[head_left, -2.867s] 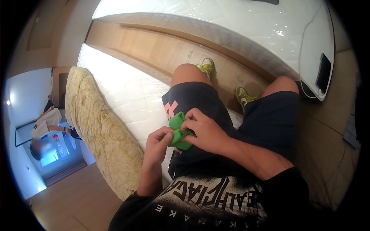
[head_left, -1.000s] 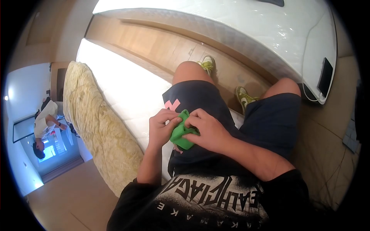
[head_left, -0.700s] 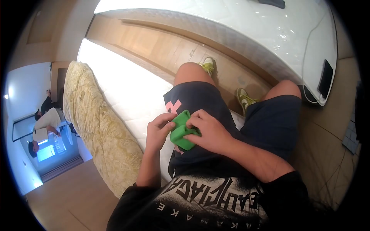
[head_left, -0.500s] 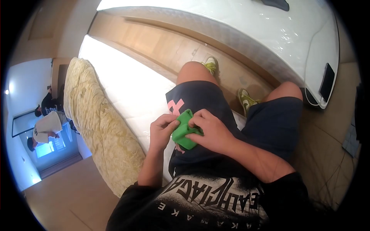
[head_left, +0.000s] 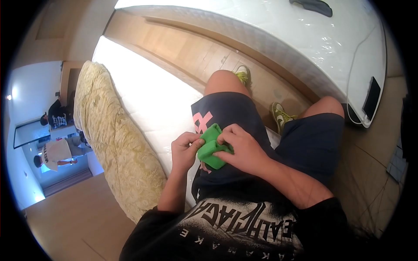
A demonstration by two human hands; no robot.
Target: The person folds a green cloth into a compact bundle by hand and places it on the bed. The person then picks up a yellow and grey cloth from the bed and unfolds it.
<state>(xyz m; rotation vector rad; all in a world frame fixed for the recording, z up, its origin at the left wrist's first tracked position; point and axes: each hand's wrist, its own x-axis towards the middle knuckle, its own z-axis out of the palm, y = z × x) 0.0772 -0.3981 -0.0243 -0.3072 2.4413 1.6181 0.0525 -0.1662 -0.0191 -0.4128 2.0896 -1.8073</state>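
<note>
Over my lap, a small piece of folded green cloth (head_left: 210, 153) is held between both hands. My left hand (head_left: 184, 151) pinches its left edge between thumb and fingers. On the other side, my right hand (head_left: 246, 150) grips the cloth near an upper fold, its thumb pressed against the lower part and its fingertips bent over the edge. The cloth looks thick, with a fold or opening facing up. Its underside is hidden, and dark shorts (head_left: 230, 115) lie beneath it.
A yellow patterned quilt (head_left: 115, 139) lies on the white mattress (head_left: 139, 76) to my left. Opposite stands another plastic-covered mattress (head_left: 261, 19), bearing a dark object (head_left: 314, 6) and a phone (head_left: 371, 99) beside a white cable. Two people (head_left: 58, 154) are in the far left background.
The whole view has shifted slightly, moving the scene a little right. Both hands keep their hold on the green cloth, with little change in its fold. The background people have changed posture.
</note>
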